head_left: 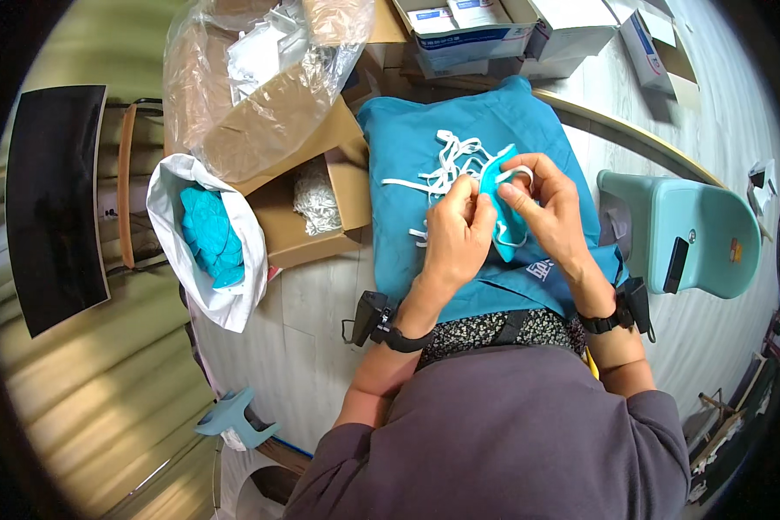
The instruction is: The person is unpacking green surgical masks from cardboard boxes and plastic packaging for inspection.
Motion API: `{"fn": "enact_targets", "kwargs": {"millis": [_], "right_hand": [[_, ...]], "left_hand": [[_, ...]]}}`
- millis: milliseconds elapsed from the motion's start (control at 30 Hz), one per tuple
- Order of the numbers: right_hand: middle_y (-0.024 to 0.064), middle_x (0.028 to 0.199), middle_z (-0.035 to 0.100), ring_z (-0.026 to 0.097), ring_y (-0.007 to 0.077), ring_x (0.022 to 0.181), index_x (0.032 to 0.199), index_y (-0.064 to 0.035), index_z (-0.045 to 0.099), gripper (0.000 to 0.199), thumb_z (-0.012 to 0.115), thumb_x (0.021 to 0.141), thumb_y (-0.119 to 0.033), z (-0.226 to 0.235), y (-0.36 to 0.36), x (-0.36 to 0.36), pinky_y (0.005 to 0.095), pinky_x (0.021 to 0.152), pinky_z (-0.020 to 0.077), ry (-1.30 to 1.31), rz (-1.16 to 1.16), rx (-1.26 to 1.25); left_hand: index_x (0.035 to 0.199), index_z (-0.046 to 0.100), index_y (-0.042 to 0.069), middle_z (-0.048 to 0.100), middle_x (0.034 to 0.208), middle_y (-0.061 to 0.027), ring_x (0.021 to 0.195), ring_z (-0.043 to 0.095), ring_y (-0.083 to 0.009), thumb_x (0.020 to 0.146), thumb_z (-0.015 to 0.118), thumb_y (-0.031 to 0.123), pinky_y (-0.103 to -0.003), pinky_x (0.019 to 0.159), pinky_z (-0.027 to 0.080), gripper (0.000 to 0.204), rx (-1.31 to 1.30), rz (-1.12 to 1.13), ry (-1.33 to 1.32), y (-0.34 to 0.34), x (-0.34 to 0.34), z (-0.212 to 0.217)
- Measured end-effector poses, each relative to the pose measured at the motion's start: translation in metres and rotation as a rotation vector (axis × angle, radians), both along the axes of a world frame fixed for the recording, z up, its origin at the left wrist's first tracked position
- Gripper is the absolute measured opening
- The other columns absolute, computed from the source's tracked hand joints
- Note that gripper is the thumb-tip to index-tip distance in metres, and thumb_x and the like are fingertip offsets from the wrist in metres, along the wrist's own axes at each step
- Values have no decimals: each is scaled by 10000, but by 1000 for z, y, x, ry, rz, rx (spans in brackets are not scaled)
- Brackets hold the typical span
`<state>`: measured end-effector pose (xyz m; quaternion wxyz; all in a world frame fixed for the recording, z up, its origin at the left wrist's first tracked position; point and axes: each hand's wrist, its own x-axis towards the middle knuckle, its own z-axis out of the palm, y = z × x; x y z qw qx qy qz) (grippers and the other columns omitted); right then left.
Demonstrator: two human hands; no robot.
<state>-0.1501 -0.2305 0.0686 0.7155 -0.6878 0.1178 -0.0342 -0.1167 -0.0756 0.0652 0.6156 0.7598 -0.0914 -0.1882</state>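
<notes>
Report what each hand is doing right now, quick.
Left hand: shut, pinching the teal mask with its fingertips.
Right hand: shut on the same teal mask, gripping its upper edge near a white ear loop.

Teal mask (pixel 504 227), white straps (pixel 446 169), teal cloth (pixel 442 130), grey sleeves (pixel 494 433).

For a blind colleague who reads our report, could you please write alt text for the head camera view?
Seen from above, a person's left hand and right hand hold a teal face mask with white elastic straps over a teal cloth on a table. To the left stand a white bag of teal masks and an open cardboard box.
</notes>
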Motion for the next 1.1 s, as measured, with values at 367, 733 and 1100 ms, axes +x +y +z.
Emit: {"fn": "enact_targets", "kwargs": {"millis": [367, 733, 1100], "right_hand": [[-39, 737, 580, 491, 33, 679, 882, -2, 643, 104, 688, 900, -95, -6, 4, 6, 205, 589, 408, -12, 40, 46], [-54, 693, 523, 434, 61, 581, 894, -58, 675, 137, 675, 919, -193, -75, -98, 38, 230, 535, 344, -2, -466, 222], [94, 808, 656, 604, 164, 672, 884, 13, 670, 179, 784, 756, -40, 1, -1, -2, 288, 614, 472, -128, 166, -357]], "left_hand": [[986, 522, -4, 611, 748, -50, 603, 611, -87, 977, 534, 72, -227, 501, 491, 78, -224, -46, 288, -7, -9, 2], [989, 628, -9, 591, 672, -3, 560, 530, -39, 1015, 508, 150, -215, 484, 426, 202, -99, -41, -30, 0, -27, 11], [1056, 597, -8, 654, 824, -50, 682, 616, -78, 986, 572, 97, -246, 573, 505, 128, -43, 199, -110, 7, -12, -12]]}}
